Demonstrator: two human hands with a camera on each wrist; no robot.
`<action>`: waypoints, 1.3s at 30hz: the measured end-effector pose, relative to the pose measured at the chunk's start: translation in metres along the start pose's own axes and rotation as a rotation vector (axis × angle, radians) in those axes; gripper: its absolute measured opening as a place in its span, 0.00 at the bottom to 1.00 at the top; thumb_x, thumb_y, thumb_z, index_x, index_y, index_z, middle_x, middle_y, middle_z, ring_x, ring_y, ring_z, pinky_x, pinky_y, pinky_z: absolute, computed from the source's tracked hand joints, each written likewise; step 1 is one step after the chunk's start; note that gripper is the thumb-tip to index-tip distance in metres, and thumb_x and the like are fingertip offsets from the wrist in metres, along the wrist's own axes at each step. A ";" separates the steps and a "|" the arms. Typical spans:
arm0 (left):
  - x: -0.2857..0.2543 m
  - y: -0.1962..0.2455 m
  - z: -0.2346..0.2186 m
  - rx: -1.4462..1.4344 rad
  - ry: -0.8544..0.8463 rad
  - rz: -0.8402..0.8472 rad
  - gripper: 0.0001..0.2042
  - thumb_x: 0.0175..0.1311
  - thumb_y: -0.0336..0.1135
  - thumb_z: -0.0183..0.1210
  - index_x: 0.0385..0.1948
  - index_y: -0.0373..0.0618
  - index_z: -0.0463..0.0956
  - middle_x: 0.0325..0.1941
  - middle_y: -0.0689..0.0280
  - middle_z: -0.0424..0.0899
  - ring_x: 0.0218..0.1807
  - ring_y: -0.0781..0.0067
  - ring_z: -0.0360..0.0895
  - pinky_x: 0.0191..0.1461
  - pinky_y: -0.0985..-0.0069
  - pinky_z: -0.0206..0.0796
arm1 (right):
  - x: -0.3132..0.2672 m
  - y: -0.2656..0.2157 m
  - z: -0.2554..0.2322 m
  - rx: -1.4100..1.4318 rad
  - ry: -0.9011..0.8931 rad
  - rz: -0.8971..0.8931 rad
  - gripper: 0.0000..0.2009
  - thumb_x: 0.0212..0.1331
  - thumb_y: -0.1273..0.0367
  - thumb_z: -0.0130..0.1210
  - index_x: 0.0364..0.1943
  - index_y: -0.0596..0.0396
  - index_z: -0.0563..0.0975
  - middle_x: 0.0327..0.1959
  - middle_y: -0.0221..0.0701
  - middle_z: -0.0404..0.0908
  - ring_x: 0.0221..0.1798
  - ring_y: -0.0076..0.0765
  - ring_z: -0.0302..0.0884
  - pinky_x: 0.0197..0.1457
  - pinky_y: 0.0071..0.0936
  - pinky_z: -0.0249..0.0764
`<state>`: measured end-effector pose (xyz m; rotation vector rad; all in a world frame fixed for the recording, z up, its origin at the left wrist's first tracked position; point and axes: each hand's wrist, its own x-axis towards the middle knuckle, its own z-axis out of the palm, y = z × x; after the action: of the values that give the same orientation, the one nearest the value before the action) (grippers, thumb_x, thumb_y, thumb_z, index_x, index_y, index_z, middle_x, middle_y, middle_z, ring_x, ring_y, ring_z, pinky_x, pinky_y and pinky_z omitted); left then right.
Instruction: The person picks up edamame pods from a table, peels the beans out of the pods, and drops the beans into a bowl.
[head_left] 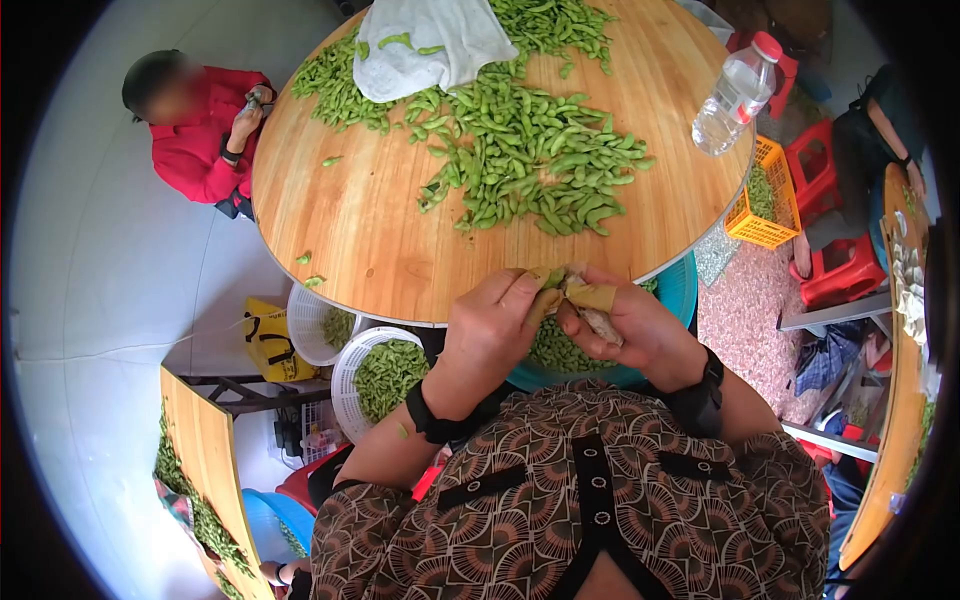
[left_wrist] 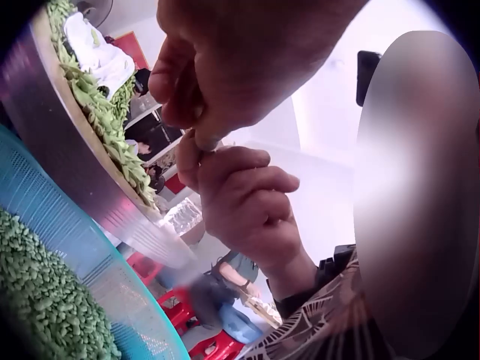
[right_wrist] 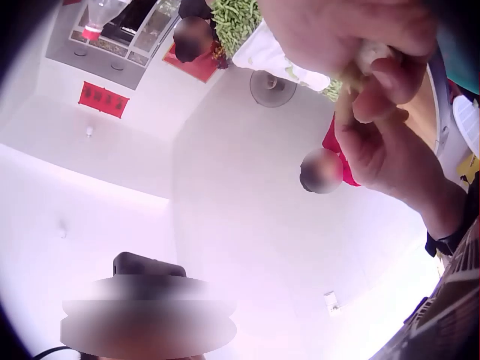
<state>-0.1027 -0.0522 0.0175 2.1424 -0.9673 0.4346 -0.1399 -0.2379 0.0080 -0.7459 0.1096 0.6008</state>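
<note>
In the head view, the left hand (head_left: 488,338) and right hand (head_left: 648,328) are pinching a green pod (head_left: 556,278) just beside the tabletop (head_left: 350,235). In the left wrist view, their fingertips are meeting near a teal basket (left_wrist: 124,279). In the right wrist view, fingers are mostly hiding the pod.

Round wooden table (head_left: 370,225), heaped with green soybean pods (head_left: 520,150); white cloth (head_left: 420,50) at far edge; capped plastic bottle (head_left: 735,95), right side. Left hand (head_left: 490,335) and right hand (head_left: 635,325), fingers meeting above teal basin (head_left: 683,290) of beans.
</note>
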 end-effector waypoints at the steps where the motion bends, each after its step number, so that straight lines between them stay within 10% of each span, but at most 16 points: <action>1: 0.000 0.001 0.001 0.002 0.003 -0.002 0.07 0.60 0.23 0.61 0.40 0.38 0.77 0.25 0.69 0.76 0.27 0.80 0.76 0.31 0.82 0.68 | 0.000 -0.001 0.003 -0.010 0.015 -0.013 0.09 0.67 0.66 0.47 0.47 0.52 0.68 0.24 0.29 0.75 0.13 0.21 0.63 0.11 0.16 0.52; 4: -0.001 -0.003 0.004 -0.304 0.023 -0.210 0.04 0.61 0.24 0.60 0.36 0.38 0.77 0.25 0.67 0.77 0.27 0.80 0.76 0.30 0.83 0.68 | -0.004 0.001 0.010 -0.101 0.076 -0.031 0.09 0.68 0.66 0.46 0.47 0.52 0.68 0.24 0.29 0.74 0.13 0.20 0.62 0.12 0.17 0.51; 6: -0.004 -0.020 0.000 -1.034 -0.226 -0.758 0.04 0.62 0.25 0.60 0.37 0.39 0.77 0.25 0.65 0.78 0.26 0.79 0.77 0.30 0.82 0.68 | -0.006 0.004 0.005 -0.199 0.058 -0.059 0.09 0.68 0.66 0.46 0.47 0.52 0.68 0.24 0.29 0.74 0.13 0.20 0.61 0.13 0.16 0.51; 8: -0.005 -0.017 0.003 -0.952 -0.241 -0.749 0.05 0.63 0.25 0.59 0.38 0.39 0.76 0.26 0.63 0.78 0.27 0.75 0.78 0.29 0.80 0.68 | -0.007 0.005 0.003 -0.296 0.040 -0.088 0.08 0.68 0.66 0.45 0.47 0.51 0.68 0.24 0.29 0.74 0.12 0.19 0.61 0.13 0.16 0.51; 10: -0.005 -0.008 0.007 -0.312 -0.028 -0.147 0.06 0.62 0.25 0.60 0.39 0.37 0.75 0.27 0.62 0.78 0.28 0.72 0.78 0.29 0.79 0.68 | -0.010 0.003 0.004 -0.261 0.066 -0.049 0.08 0.69 0.66 0.44 0.46 0.52 0.68 0.23 0.28 0.74 0.12 0.19 0.59 0.13 0.16 0.50; 13: -0.005 0.000 0.004 -0.052 -0.047 -0.016 0.06 0.61 0.23 0.59 0.39 0.35 0.75 0.29 0.60 0.78 0.30 0.70 0.79 0.31 0.79 0.69 | -0.009 0.001 0.007 -0.183 0.100 -0.020 0.07 0.69 0.67 0.44 0.46 0.52 0.68 0.23 0.28 0.73 0.12 0.18 0.60 0.13 0.16 0.51; 17: -0.006 0.002 0.009 -0.109 -0.030 -0.080 0.05 0.62 0.22 0.56 0.38 0.36 0.74 0.26 0.62 0.78 0.29 0.72 0.78 0.31 0.80 0.68 | -0.008 0.004 0.013 -0.248 0.172 -0.039 0.05 0.69 0.68 0.44 0.44 0.52 0.68 0.23 0.27 0.73 0.13 0.18 0.61 0.13 0.16 0.52; 22: -0.013 -0.015 0.013 -0.847 -0.154 -0.700 0.05 0.70 0.28 0.50 0.33 0.40 0.73 0.20 0.73 0.71 0.24 0.85 0.68 0.25 0.84 0.59 | -0.010 0.012 0.011 -0.451 0.154 -0.128 0.09 0.69 0.70 0.43 0.50 0.52 0.69 0.24 0.26 0.73 0.14 0.17 0.62 0.16 0.16 0.55; 26: -0.011 -0.011 0.009 -0.590 -0.150 -0.527 0.06 0.70 0.29 0.50 0.33 0.39 0.74 0.21 0.73 0.72 0.24 0.85 0.67 0.28 0.84 0.61 | -0.010 0.007 0.000 -0.526 0.104 -0.052 0.11 0.67 0.70 0.47 0.51 0.53 0.70 0.24 0.26 0.72 0.19 0.18 0.63 0.21 0.18 0.59; 28: -0.009 -0.008 0.006 -0.510 -0.146 -0.455 0.05 0.69 0.28 0.51 0.35 0.38 0.74 0.23 0.70 0.75 0.26 0.83 0.69 0.30 0.82 0.63 | -0.003 0.015 -0.008 -1.065 0.283 -0.609 0.10 0.62 0.69 0.54 0.46 0.54 0.73 0.24 0.26 0.71 0.24 0.18 0.63 0.27 0.20 0.63; 39: -0.009 0.016 -0.006 -0.366 -0.292 -0.276 0.09 0.61 0.24 0.57 0.42 0.36 0.76 0.28 0.59 0.79 0.26 0.70 0.77 0.32 0.76 0.69 | -0.005 0.002 0.004 -1.210 0.385 -0.491 0.12 0.44 0.78 0.51 0.37 0.60 0.74 0.22 0.39 0.70 0.24 0.38 0.66 0.30 0.32 0.65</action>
<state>-0.1205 -0.0505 0.0246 1.9885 -0.8138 -0.1839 -0.1458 -0.2362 0.0110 -1.9879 -0.1050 -0.0257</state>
